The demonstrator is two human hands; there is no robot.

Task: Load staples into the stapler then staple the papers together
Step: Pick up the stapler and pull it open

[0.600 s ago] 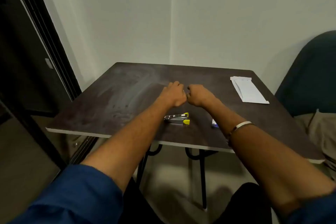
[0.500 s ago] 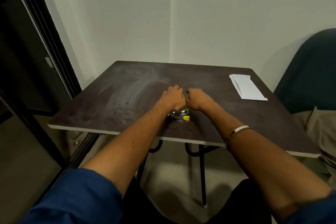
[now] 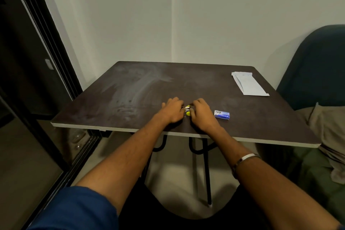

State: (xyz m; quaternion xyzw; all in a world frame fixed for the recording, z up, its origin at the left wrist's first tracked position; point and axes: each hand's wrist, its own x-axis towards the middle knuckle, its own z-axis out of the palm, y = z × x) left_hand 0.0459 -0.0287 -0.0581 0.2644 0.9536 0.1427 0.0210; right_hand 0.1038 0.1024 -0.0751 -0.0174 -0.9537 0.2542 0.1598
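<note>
Loading step, by the look of it: left hand [image 3: 172, 111] and right hand [image 3: 202, 113] both closed around small yellow-tipped stapler [image 3: 187, 111] on surface [image 3: 130, 91] near front edge, staple box [image 3: 221, 114] just right, papers [image 3: 249, 84] far right untouched; next probably needed tray open, strip seated.

The stapler [image 3: 187, 110] lay on the table [image 3: 130, 95] near its six o'clock edge, between the left hand [image 3: 172, 111] at nine o'clock and the right hand [image 3: 201, 113] at three. The staple box [image 3: 221, 114] sat just beyond the right hand at three o'clock. The papers [image 3: 248, 84] lay well apart, toward two o'clock, near the far corner.
</note>
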